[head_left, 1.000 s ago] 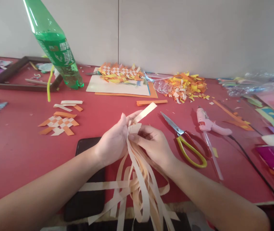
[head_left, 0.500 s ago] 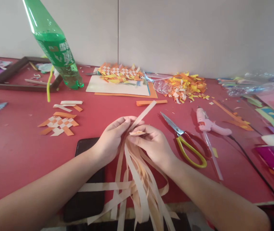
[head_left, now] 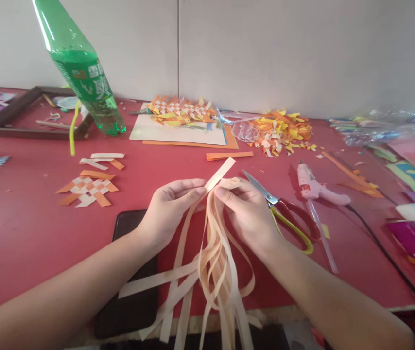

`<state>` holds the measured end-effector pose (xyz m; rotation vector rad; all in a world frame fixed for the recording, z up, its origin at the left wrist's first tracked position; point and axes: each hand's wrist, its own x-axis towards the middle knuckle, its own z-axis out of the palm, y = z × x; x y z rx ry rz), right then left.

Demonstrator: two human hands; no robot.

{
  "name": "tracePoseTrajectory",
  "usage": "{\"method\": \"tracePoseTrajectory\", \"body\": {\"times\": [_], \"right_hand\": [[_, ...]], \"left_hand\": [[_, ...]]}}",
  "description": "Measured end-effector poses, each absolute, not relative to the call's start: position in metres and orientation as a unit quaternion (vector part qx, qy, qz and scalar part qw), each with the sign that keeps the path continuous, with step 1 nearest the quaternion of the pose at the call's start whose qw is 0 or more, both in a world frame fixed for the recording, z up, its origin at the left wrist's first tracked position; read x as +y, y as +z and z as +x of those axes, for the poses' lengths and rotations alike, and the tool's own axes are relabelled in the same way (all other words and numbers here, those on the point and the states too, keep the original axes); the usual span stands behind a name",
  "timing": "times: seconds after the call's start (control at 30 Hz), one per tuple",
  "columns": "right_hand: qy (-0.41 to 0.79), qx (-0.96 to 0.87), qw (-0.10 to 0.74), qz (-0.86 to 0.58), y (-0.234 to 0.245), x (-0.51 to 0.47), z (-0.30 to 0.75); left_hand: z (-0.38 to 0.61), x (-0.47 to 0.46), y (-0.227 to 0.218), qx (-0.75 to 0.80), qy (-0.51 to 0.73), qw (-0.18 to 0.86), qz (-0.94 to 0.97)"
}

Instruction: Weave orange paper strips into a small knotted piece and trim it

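A bundle of long cream paper strips [head_left: 225,262] hangs from my two hands, its tails falling over the table's front edge. Between thumb and fingers, my left hand [head_left: 173,209] pinches strips at the top, where one flat end [head_left: 220,174] sticks up to the right. My right hand [head_left: 247,206] is closed on the same bundle, with folded paper showing above its thumb. Under the left forearm and some strips lies a black flat object [head_left: 130,287]. Scissors [head_left: 276,201] with red and yellow handles lie beside my right hand, partly covered by it.
A pink glue gun [head_left: 317,187] with a cord lies on the right. At left is a small woven orange-and-white paper piece [head_left: 90,187]. Behind stand a green bottle [head_left: 83,78], a dark frame [head_left: 10,131], woven paper on white sheets [head_left: 178,133] and a heap of paper scraps [head_left: 282,129].
My right hand has shifted right and slightly up, covering part of the scissors. The hanging strips have swung right, and my left hand has moved a little to the right.
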<state>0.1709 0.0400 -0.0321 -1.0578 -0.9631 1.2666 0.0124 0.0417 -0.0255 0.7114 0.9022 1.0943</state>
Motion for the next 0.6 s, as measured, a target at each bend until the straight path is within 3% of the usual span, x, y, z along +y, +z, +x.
{"method": "tracePoseTrajectory", "body": {"times": [0.23,0.47,0.6], "right_hand": [[0.61,-0.342,0.573,-0.427,-0.0277,0.0462,0.1782],[0.599,-0.348,0.587,-0.419,-0.0279,0.047,0.1802],[0.598,-0.348,0.578,-0.433,-0.0309,0.0487,0.1807]], "left_hand": [[0.0129,0.0384,-0.0225,0.39,0.454,0.72,0.351],[0.0098,0.0373,-0.0264,0.501,0.465,0.597,0.419],[0.0106,0.0375,-0.0275,0.476,0.455,0.6,0.455]]}}
